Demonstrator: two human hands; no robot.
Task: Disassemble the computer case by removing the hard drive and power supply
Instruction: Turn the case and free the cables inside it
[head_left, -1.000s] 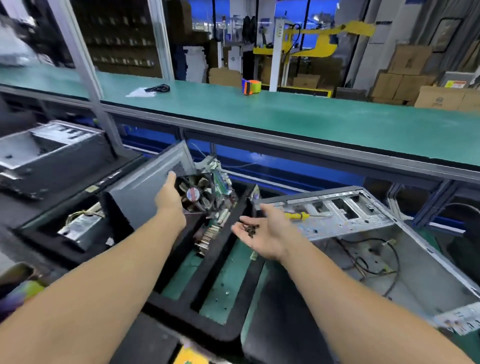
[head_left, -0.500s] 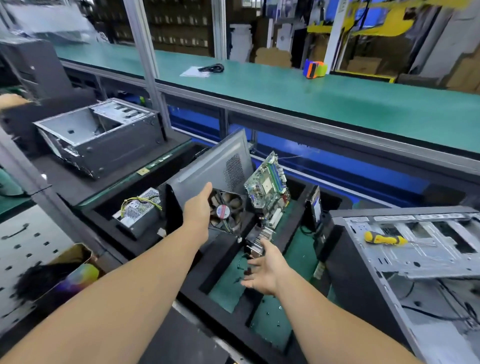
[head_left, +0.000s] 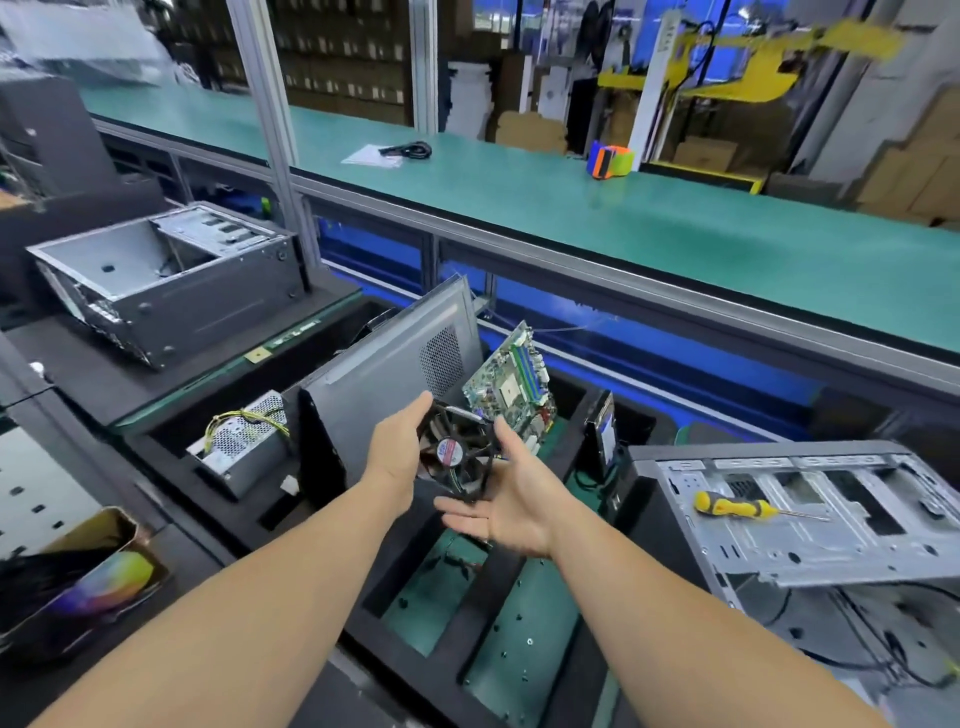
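Observation:
My left hand (head_left: 397, 452) grips the left edge of a black cooling fan (head_left: 453, 453) with a red hub label, held above the black slotted tray (head_left: 483, 577). Palm up under the fan's lower right corner lies my right hand (head_left: 511, 512), its fingers relaxed and touching the frame. The open computer case (head_left: 810, 540) lies on its side at the right. A silver power supply (head_left: 241, 449) sits in a tray slot at the left. A hard drive (head_left: 602, 436) stands upright in a slot beside the case. The motherboard (head_left: 511, 387) leans in a slot behind the fan.
A grey side panel (head_left: 384, 374) leans in the tray. A yellow screwdriver (head_left: 737, 505) lies on the case frame. Another open case (head_left: 161, 283) sits at the left. Small screws lie on the tray's green floor (head_left: 514, 649). Tape roll (head_left: 610, 162) rests on the green bench.
My right hand has risen from the tray slot to the underside of the fan. The left hand with the fan has moved slightly right and toward me. The view shifted left.

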